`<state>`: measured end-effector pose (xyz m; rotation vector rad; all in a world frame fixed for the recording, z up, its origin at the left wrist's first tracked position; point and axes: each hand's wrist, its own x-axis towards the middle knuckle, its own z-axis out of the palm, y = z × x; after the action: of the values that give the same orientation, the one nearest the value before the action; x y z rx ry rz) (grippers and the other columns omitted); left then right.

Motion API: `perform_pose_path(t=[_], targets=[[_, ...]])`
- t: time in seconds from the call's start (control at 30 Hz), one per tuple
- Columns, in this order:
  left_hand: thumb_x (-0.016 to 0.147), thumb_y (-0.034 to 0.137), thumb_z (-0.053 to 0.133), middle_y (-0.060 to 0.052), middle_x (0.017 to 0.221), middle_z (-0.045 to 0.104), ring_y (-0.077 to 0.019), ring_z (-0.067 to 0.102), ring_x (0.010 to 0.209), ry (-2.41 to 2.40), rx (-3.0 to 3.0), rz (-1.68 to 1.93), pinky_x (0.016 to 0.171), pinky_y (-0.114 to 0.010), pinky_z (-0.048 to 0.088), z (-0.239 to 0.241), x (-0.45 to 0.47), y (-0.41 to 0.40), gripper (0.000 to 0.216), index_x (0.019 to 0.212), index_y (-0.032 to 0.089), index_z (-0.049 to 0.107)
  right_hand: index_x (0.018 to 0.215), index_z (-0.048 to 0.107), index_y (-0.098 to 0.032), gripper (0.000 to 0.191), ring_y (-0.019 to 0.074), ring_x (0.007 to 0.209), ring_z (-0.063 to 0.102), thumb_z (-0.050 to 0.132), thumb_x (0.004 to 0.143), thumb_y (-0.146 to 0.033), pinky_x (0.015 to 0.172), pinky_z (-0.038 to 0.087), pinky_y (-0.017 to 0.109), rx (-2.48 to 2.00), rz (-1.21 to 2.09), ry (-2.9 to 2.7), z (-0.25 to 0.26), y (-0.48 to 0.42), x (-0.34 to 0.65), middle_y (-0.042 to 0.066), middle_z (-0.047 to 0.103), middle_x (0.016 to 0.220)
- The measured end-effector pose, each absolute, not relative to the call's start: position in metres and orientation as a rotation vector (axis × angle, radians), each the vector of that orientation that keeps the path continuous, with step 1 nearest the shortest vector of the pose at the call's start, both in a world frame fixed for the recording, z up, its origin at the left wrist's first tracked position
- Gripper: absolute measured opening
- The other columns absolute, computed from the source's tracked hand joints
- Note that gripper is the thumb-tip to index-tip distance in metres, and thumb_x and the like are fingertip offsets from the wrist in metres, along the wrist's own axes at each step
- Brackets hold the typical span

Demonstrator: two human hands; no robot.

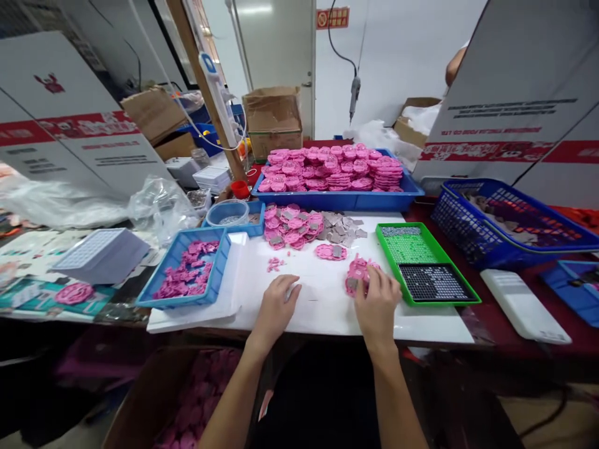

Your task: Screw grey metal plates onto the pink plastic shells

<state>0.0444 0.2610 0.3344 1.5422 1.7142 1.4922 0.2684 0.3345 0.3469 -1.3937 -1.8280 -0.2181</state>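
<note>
My right hand [378, 302] grips a pink plastic part [356, 272] at the right of the white work sheet [318, 315]. Its fingers cover the part's right side. Across from it, my left hand [277, 302] hovers low over the sheet, fingers loosely curled, thumb apart, nothing visible in it. Between and beyond the hands lies another pink part with a grey square piece [331, 251]. Small pink pieces [276, 264] are scattered near the left fingertips. Farther back are a heap of pink parts [292, 226] and a pile of grey flat pieces [344, 228].
A blue tray [339, 201] heaped with pink parts stands at the back. Left is a blue bin [182, 304] of magenta pieces; right, a green tray [433, 249] and blue basket [491, 240]. An electric screwdriver [354, 96] hangs above. Someone's arm [455, 65] shows behind the right panel.
</note>
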Motion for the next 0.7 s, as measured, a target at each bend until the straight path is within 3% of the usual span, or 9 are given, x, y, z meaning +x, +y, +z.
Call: perform_pose_path(t=[0.13, 0.3, 0.5, 0.6, 0.7], targets=[[0.098, 0.030, 0.058, -0.013, 0.115, 0.070, -0.0296, 0.063, 0.116, 1.848, 1.681, 1.463, 0.108, -0.054, 0.050, 0.327, 0.029, 0.266, 0.022, 0.110, 0.019, 0.073, 0.120, 0.069, -0.011, 0.032, 0.0389, 0.127, 0.047, 0.048, 0.100, -0.023, 0.101, 0.043, 0.059, -1.480, -0.367, -1.832, 0.358, 0.343, 0.257, 0.021, 0.061, 0.136], [0.100, 0.024, 0.056, -0.013, 0.115, 0.069, -0.0283, 0.063, 0.114, 1.904, 1.831, 1.373, 0.104, -0.050, 0.054, 0.319, 0.030, 0.260, 0.021, 0.113, 0.017, 0.071, 0.135, 0.059, -0.011, 0.042, 0.0351, 0.136, 0.042, 0.042, 0.097, -0.014, 0.112, 0.038, 0.052, -1.433, -0.041, -2.336, 0.386, 0.378, 0.221, 0.021, 0.055, 0.143], [0.101, 0.022, 0.054, -0.014, 0.116, 0.068, -0.0285, 0.063, 0.114, 1.931, 1.939, 1.318, 0.104, -0.050, 0.055, 0.319, 0.032, 0.257, 0.022, 0.116, 0.017, 0.069, 0.121, 0.061, -0.005, 0.040, 0.0381, 0.124, 0.051, 0.040, 0.087, -0.002, 0.108, 0.037, 0.058, -1.455, 0.169, -2.546, 0.395, 0.415, 0.197, 0.026, 0.062, 0.127], [0.102, 0.024, 0.054, -0.014, 0.118, 0.068, -0.0288, 0.064, 0.116, 1.929, 1.933, 1.359, 0.104, -0.050, 0.055, 0.322, 0.034, 0.255, 0.025, 0.122, 0.018, 0.066, 0.122, 0.059, -0.006, 0.037, 0.0400, 0.125, 0.051, 0.041, 0.091, -0.007, 0.108, 0.035, 0.062, -1.408, 0.238, -2.603, 0.394, 0.406, 0.199, 0.027, 0.060, 0.129], [0.102, 0.026, 0.054, -0.015, 0.127, 0.065, -0.0279, 0.061, 0.125, 1.928, 1.892, 1.433, 0.107, -0.048, 0.054, 0.326, 0.033, 0.249, 0.030, 0.130, 0.020, 0.063, 0.123, 0.058, -0.009, 0.037, 0.0372, 0.130, 0.049, 0.042, 0.090, -0.006, 0.110, 0.037, 0.056, -1.219, 0.388, -2.711, 0.394, 0.389, 0.202, 0.024, 0.058, 0.135]])
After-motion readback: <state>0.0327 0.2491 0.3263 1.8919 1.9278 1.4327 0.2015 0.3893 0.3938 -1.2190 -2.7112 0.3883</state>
